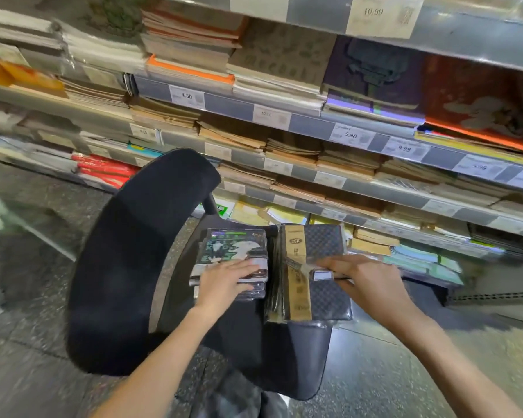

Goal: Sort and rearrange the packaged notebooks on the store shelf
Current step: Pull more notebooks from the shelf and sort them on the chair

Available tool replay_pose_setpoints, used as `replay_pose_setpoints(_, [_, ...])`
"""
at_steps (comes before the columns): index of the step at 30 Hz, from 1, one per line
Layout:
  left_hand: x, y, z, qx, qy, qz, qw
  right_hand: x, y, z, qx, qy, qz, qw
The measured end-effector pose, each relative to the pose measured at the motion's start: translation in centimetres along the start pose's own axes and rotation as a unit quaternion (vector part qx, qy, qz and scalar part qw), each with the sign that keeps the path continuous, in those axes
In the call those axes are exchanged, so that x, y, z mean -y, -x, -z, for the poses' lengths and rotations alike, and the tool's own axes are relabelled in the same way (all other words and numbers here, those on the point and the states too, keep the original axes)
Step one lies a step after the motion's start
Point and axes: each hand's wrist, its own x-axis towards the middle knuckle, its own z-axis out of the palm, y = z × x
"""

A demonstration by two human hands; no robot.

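Two stacks of packaged notebooks lie on the seat of a black office chair (296, 354). The left stack (233, 251) has black, green and white covers in clear wrap. My left hand (227, 282) lies flat on its near end, fingers spread. The right stack (317, 245) has dark checkered covers with a gold band. My right hand (363, 279) grips the top notebook of that stack near its right edge, with the thumb on a small white label.
The chair's curved backrest (127, 260) stands to the left. Store shelves (314, 125) with price tags and stacked notebooks fill the view behind and to the right. Speckled floor (405, 372) lies around the chair.
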Motion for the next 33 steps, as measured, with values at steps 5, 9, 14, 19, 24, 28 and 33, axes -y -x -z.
replay_pose_setpoints(5, [0.7, 0.1, -2.9, 0.008, 0.026, 0.064, 0.998, 0.4, 0.8, -1.5, -0.021, 0.001, 0.004, 1.0])
replay_pose_setpoints(9, [0.0, 0.4, -2.6, -0.013, 0.14, 0.178, 0.974, 0.6, 1.1, -2.0, -0.039, 0.015, 0.009, 0.999])
replay_pose_setpoints(14, [-4.6, 2.5, 2.3, -0.023, 0.537, 0.148, 0.83, 2.5, 0.0, -2.8, -0.076, -0.019, 0.014, 0.997])
replay_pose_setpoints(19, [-5.7, 3.6, 5.9, -0.015, 0.572, 0.13, 0.81, 5.2, -3.1, -4.3, -0.077, -0.008, 0.037, 0.996])
replay_pose_setpoints(24, [-3.7, 2.7, 7.1, -0.083, 0.511, 0.173, 0.838, 7.7, -6.1, -5.1, -0.097, 0.025, 0.064, 0.993])
replay_pose_setpoints(28, [-1.2, 2.1, 7.7, -0.112, 0.509, 0.19, 0.832, 8.7, -8.5, -6.1, -0.111, -0.035, 0.091, 0.989])
replay_pose_setpoints(33, [2.7, 2.3, 5.3, -0.065, 0.525, 0.189, 0.828, 8.4, -8.2, -10.1, 0.066, -0.099, 0.012, 0.993])
